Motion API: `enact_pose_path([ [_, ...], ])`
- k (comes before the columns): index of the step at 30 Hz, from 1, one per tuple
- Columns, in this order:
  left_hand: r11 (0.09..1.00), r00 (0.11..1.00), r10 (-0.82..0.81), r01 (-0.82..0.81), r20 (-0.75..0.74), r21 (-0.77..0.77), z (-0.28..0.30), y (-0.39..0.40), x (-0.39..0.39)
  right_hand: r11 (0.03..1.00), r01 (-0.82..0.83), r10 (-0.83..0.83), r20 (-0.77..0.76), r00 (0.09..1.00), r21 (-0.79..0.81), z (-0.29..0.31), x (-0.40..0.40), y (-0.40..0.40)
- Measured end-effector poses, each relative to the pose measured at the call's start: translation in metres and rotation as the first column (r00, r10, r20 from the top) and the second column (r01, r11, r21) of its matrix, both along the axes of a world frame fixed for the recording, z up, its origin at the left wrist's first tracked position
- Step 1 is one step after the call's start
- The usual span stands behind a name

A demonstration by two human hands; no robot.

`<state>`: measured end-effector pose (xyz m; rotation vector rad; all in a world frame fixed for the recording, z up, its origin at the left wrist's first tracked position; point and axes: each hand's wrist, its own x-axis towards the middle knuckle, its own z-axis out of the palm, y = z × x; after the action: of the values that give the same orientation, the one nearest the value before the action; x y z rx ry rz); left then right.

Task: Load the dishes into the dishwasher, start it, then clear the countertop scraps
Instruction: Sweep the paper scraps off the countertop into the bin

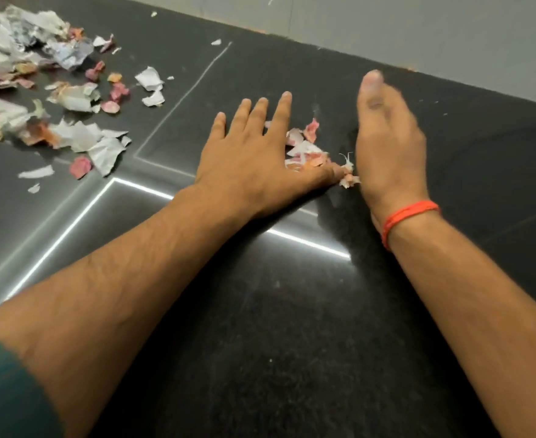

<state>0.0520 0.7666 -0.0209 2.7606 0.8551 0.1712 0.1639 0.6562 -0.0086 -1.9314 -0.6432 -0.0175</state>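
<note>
Two bare forearms are reaching out from the bottom of the view over the dark countertop [292, 327], the left one showing a green sleeve [4, 390] at its near end and the right one wearing an orange wrist thread [409, 216]. Flat and palm-down, the left hand [247, 162] is lying on the stone with fingers straight and slightly spread. Standing on its edge just beside it, the right hand [386, 147] is blurred, fingers straight and together, holding nothing. Between them a small cluster of scraps [307, 150] is lying, touching the left thumb. A far larger heap of scraps [39, 90] is sitting well apart at the far left (pink and white bits, torn and crumpled). No dishwasher is showing, so the scrap-clearing step seems to be the one in hand. Next, the hands would likely need to close together around the small cluster, then deal with the big heap.
</note>
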Motion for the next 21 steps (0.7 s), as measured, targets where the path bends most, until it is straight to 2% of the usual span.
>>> enact_pose_path([
  [2, 1.000, 0.998, 0.021, -0.021, 0.058, 0.006, -0.003, 0.007, 0.011, 0.999, -0.048, 0.048, 0.042, 0.998, -0.010, -0.004, -0.002, 0.002],
  [6, 0.997, 0.988, 0.036, -0.045, 0.151, 0.058, -0.005, 0.012, 0.016, 0.980, -0.083, 0.106, 0.121, 0.987, -0.182, -0.010, -0.002, 0.006],
  [8, 0.999, 0.971, 0.031, -0.022, 0.238, -0.041, -0.001, 0.012, 0.012, 0.963, -0.085, 0.128, 0.159, 0.979, -0.255, -0.010, -0.004, 0.008],
  [9, 0.989, 0.939, 0.050, 0.002, 0.340, -0.150, 0.002, 0.011, 0.009, 0.949, -0.085, 0.143, 0.176, 0.974, -0.303, -0.010, -0.005, 0.007],
  [11, 0.939, 0.799, 0.180, 0.034, 0.574, -0.341, 0.010, 0.010, -0.005, 0.913, -0.083, 0.180, 0.211, 0.961, -0.400, -0.009, -0.009, 0.008],
  [13, 0.923, 0.680, 0.288, -0.008, 0.674, -0.386, 0.015, 0.005, -0.032, 0.866, -0.069, 0.206, 0.228, 0.952, -0.495, -0.009, -0.010, 0.011],
  [14, 0.930, 0.676, 0.293, -0.038, 0.677, -0.364, 0.017, 0.000, -0.051, 0.838, -0.055, 0.225, 0.252, 0.941, -0.543, -0.008, -0.009, 0.012],
  [16, 0.951, 0.725, 0.266, -0.089, 0.635, -0.297, 0.020, -0.008, -0.103, 0.792, -0.044, 0.264, 0.277, 0.924, -0.608, -0.009, -0.008, 0.014],
  [18, 0.948, 0.756, 0.314, -0.215, 0.574, -0.235, 0.022, -0.004, -0.166, 0.770, -0.032, 0.261, 0.269, 0.927, -0.637, -0.008, -0.008, 0.018],
  [21, 0.818, 0.673, 0.552, -0.550, 0.492, -0.167, 0.023, 0.026, -0.269, 0.749, -0.003, 0.243, 0.271, 0.931, -0.662, -0.021, 0.000, 0.022],
])
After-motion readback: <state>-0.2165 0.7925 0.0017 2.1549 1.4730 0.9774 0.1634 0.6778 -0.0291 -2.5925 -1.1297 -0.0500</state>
